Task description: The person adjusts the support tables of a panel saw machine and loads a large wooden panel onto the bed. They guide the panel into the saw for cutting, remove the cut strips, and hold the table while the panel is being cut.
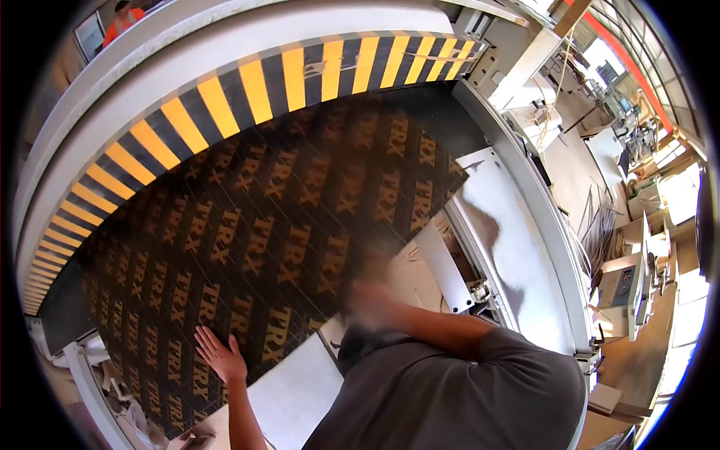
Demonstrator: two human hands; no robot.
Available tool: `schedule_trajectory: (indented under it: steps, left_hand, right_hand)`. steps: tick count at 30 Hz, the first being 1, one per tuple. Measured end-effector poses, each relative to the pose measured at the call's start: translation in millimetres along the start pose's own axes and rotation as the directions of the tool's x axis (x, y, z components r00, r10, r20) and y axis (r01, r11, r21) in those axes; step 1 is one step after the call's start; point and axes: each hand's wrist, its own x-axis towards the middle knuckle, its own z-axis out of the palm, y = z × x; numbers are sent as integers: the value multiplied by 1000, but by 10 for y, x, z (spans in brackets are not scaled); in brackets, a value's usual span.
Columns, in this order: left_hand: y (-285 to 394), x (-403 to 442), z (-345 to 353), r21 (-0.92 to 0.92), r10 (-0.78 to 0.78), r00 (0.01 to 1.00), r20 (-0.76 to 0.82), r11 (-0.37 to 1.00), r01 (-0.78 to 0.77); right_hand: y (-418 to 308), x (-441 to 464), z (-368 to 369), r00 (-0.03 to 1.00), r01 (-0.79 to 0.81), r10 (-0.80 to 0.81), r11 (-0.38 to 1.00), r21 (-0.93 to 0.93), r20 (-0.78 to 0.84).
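Note:
A large dark sheet [296,202], printed all over with yellow-brown "TRX" lettering, lies on the machine bed in the head view. Its far edge reaches under the striped guard. My left hand [223,358] rests flat on the sheet near its front edge, fingers stretched out. Over the sheet's front edge, closer to my body, is my right hand [371,296]. It is smeared by motion, so its fingers and any contact with the sheet cannot be made out.
A yellow-and-black striped guard [330,69] spans the machine's far side. White metal panels [517,240] and a rail flank the right. At the upper left stands a person in an orange top [122,21]. Beyond, a control box [624,283] and scattered materials fill the workshop.

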Motion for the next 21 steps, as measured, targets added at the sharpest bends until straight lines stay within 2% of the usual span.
schedule_trajectory:
  steps: [1, 2, 4, 5, 7, 8, 9, 10, 11, 13, 14, 16, 17, 18, 21]
  left_hand:
    - [36, -31, -53, 3, 20, 1000, -2, 1000, -20]
    - [57, -79, -101, 7, 36, 999, -1, 999, -36]
    - [149, -75, -298, -24, 22, 996, 88, 1000, -20]
    - [181, -55, -401, -19, 27, 992, 124, 1000, -25]
    - [214, 5, -564, 4, 42, 980, 193, 999, -44]
    - [198, 22, -607, -7, 53, 977, 207, 999, -53]
    - [182, 49, -630, -11, 66, 975, 211, 998, -65]
    - [148, 52, -642, -14, 78, 973, 218, 997, -76]
    - [203, -61, -755, -29, 78, 970, 229, 997, -73]
    - [173, -11, -827, -56, 81, 966, 245, 996, -69]
    - [118, -20, -863, -49, 87, 966, 244, 996, -77]
    - [123, -72, -816, -48, 103, 971, 218, 994, -94]
    - [127, -135, -784, -68, 118, 974, 194, 992, -106]
    - [341, -487, -907, -71, 128, 975, 182, 991, -116]
    - [319, -509, -898, -62, 139, 975, 173, 990, -130]
  right_hand:
    - [-55, -33, -79, 985, -100, 116, 987, -125, 129]
    - [-102, -46, -149, 962, -116, 167, 966, -231, 218]
    - [-505, -110, -485, 936, -136, 220, 946, -295, 275]
    - [-1059, -141, -963, 945, -151, 216, 954, -258, 244]
    - [-1123, -247, -1121, 974, -115, 148, 975, -190, 169]
    - [-699, -387, -865, 989, -59, 80, 985, -163, 126]
    - [-677, -479, -965, 953, -259, 244, 964, 64, 177]
    - [-651, -573, -1062, 886, -460, 407, 835, 302, 224]
    - [-737, -633, -1240, 792, -602, 551, 637, 482, 262]
    - [-999, -528, -1685, 868, -489, 496, 856, 167, -4]
    - [-1412, -367, -2049, 819, -548, 541, 837, 19, -192]
    - [-1202, -222, -2102, 857, -298, 267, 954, -2, -440]
    - [-979, -116, -1940, 830, -341, 203, 922, -184, -520]
    - [-731, -410, -1929, 796, -396, 130, 851, -346, -591]
    - [-701, -435, -1809, 783, -539, 294, 760, -363, -548]
